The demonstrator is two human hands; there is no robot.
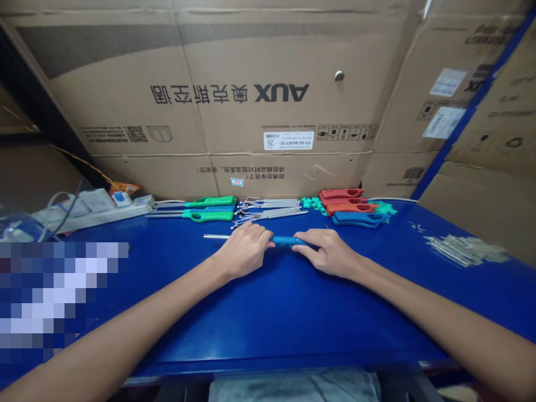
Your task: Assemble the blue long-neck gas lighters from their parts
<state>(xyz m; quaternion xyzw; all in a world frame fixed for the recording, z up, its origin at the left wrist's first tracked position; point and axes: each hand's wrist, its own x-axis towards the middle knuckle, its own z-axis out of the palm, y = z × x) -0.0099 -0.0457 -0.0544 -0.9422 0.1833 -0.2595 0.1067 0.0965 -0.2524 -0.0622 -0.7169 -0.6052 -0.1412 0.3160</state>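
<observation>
Both my hands grip one blue-handled gas lighter (285,240), held level just above the blue table. My left hand (247,250) is closed round its front part, where a silver metal tube (215,237) sticks out to the left. My right hand (330,252) pinches the rear end of the blue handle between thumb and fingers. Behind my left hand lie several silver tubes with thin wires (276,213). Small teal plastic pieces (314,204) are beside them. Red and orange handles (343,202) and blue handles (360,219) are stacked behind my right hand.
Green-handled lighters (209,216) with metal tubes lie at the back left, near a white power strip (104,215). More silver tubes (456,249) are piled at the right. Large cardboard boxes (234,50) stand behind the blue table (268,318). A pixelated patch covers the left.
</observation>
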